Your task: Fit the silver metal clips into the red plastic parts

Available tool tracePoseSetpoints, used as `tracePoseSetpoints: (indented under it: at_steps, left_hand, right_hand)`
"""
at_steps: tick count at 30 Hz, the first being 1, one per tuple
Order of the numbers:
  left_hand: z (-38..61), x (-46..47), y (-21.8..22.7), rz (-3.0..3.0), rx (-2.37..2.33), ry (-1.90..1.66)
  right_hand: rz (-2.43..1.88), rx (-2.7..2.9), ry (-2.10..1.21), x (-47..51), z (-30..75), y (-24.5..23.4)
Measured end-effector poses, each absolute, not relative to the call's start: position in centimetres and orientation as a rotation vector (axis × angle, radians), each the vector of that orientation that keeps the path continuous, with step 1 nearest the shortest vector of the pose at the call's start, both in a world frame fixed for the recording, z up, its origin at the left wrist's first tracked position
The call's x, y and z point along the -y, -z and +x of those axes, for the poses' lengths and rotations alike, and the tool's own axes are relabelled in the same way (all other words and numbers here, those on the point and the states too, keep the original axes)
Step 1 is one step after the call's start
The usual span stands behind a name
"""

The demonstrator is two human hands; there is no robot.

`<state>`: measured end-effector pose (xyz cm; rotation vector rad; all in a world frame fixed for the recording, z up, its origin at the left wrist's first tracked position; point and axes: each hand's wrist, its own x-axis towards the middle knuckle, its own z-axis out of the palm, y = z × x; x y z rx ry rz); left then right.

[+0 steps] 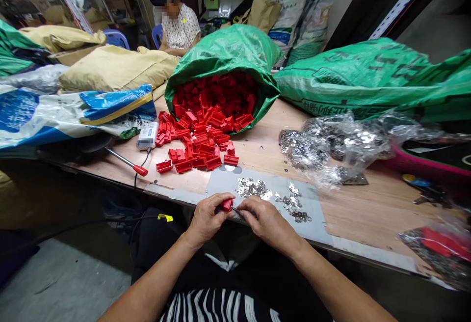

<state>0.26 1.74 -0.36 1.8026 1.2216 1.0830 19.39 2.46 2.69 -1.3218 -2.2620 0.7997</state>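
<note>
My left hand (209,218) is closed around a small red plastic part (227,204) at the table's near edge. My right hand (262,219) meets it from the right, fingers pinched on a thin dark piece against the red part; I cannot make out what it is. Just beyond the hands, small shiny metal pieces (253,187) lie scattered on a grey mat (228,180). Farther back, a heap of red plastic parts (195,143) spills out of an open green sack (224,62).
A clear bag of metal pieces (331,145) lies to the right, with another green sack (371,79) behind it. A red-tipped tool (127,161) and blue-white bags (73,111) lie left. Another person (176,17) sits at the back. The wooden table (360,209) runs right.
</note>
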Motion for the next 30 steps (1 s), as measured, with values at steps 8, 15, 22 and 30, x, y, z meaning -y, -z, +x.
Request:
tracePoseSetpoints:
  at_steps: [8,15,22,30]
  left_hand:
    - [0.4,-1.7,0.9,1.76,-1.21,-1.128]
    - [-0.4,-2.0,0.3,1.738,-1.128,-1.023]
    - [-0.8,-1.9,0.4,1.75,-1.1,-1.008]
    - [-0.6,-1.9,0.4,1.798,-1.077,-1.037]
  right_hand:
    - [-1.398,2.245,-0.738,-1.9,18.2,-2.8]
    - [-1.372,2.176,-0.935,-2.5,19.1,-3.5]
    - [-1.365,2.195,-0.925,-2.5,19.0,-3.3]
    - [-1.384,2.223,-0.92,-2.7,18.8,-3.2]
